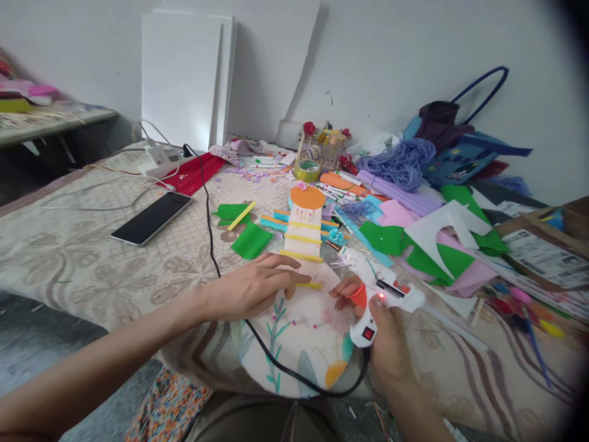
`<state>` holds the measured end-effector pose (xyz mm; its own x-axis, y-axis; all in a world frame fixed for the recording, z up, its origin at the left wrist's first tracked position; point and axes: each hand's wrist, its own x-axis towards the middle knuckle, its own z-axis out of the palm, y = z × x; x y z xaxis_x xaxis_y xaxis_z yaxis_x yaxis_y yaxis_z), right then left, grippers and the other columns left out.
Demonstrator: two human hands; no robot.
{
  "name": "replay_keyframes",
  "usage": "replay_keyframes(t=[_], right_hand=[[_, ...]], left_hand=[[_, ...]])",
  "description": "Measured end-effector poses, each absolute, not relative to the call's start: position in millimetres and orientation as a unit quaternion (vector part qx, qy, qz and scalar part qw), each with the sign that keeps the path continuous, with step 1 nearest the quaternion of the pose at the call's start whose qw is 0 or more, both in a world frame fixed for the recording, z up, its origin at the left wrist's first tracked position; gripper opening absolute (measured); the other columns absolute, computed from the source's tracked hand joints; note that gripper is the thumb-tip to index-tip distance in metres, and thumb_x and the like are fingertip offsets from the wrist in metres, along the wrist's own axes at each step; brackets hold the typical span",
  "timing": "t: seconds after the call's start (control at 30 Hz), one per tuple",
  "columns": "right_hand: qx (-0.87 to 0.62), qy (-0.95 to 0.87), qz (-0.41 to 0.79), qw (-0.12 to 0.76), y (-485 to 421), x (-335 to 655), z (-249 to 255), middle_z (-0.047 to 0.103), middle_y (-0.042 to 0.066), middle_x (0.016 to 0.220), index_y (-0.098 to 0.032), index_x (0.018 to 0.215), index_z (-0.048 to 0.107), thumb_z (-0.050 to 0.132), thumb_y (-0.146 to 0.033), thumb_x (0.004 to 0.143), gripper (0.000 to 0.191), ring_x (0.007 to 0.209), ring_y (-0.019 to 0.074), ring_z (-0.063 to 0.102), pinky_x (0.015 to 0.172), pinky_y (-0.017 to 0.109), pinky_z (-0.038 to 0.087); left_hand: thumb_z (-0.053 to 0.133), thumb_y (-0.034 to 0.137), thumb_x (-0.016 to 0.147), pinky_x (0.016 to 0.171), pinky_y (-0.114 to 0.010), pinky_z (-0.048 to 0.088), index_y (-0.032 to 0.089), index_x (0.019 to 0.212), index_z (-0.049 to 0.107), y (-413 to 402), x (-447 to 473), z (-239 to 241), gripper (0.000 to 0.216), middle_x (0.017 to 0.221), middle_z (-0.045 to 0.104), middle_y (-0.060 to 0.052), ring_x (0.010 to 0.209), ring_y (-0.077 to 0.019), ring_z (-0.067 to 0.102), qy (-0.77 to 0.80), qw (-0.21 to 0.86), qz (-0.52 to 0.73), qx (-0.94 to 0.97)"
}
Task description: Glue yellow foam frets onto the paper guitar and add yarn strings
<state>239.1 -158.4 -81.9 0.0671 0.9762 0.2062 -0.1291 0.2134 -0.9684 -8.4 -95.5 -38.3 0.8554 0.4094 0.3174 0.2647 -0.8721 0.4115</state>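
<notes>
my right hand (391,344) grips the glue gun (384,301) tight, tip aiming left. the paper tower (304,230) lies just left of it, long side pointing away from me, my flat left hand (251,288) on its near end.

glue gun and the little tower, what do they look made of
The glue gun looks like smooth, hard white plastic, slightly glossy, with an orange trigger. The tower is probably matte craft foam or card: flat cream panels, yellow strips, orange disc on top.

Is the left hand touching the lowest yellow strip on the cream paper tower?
Touching. The head view shows the left hand with its fingertips lying flat on the lowest yellow strip, with no gap.
</notes>
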Motion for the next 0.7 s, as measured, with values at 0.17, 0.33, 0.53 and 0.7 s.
replay_keyframes(t=[0.17, 0.33, 0.53, 0.7], right_hand=[[-0.420, -0.501, 0.457, 0.603, -156.9, 238.8, -82.9, 0.066, 0.007, 0.095, -0.021, 0.086, 0.070, 0.050, -0.040, 0.091, 0.028, 0.087, 0.0234, 0.060, 0.075, 0.035, 0.046], [-0.415, -0.505, 0.462, 0.600, -154.7, 239.9, -85.5, 0.066, 0.008, 0.099, -0.020, 0.089, 0.070, 0.051, -0.042, 0.090, 0.029, 0.095, 0.0262, 0.059, 0.080, 0.038, 0.047], [-0.430, -0.497, 0.469, 0.590, -154.8, 238.9, -85.7, 0.067, 0.007, 0.097, -0.022, 0.089, 0.070, 0.050, -0.040, 0.091, 0.027, 0.097, 0.0260, 0.059, 0.082, 0.037, 0.047], [-0.459, -0.487, 0.456, 0.587, -155.3, 237.5, -84.9, 0.069, 0.006, 0.096, -0.023, 0.087, 0.070, 0.050, -0.043, 0.091, 0.028, 0.093, 0.0253, 0.061, 0.078, 0.036, 0.048]], left_hand=[[0.038, -0.001, 0.086, 0.103, -0.043, 0.042, 0.018, 0.120, 0.054, -92.5, -4.0, -37.5, 0.042, 0.112, 0.067, -0.010, 0.130, -0.0258, 0.044, 0.170, 0.182, 0.170, 0.953], [0.036, -0.001, 0.087, 0.103, -0.042, 0.041, 0.018, 0.132, 0.047, -90.6, -4.6, -37.5, 0.050, 0.101, 0.067, -0.009, 0.130, -0.0253, 0.044, 0.169, 0.188, 0.163, 0.954], [0.038, 0.001, 0.087, 0.099, -0.041, 0.045, 0.018, 0.131, 0.049, -86.6, -5.4, -37.4, 0.048, 0.100, 0.068, -0.008, 0.130, -0.0262, 0.044, 0.161, 0.189, 0.161, 0.955], [0.039, 0.001, 0.086, 0.101, -0.043, 0.044, 0.022, 0.122, 0.056, -87.0, -5.5, -39.0, 0.045, 0.109, 0.068, -0.009, 0.131, -0.0262, 0.044, 0.163, 0.183, 0.164, 0.955]])
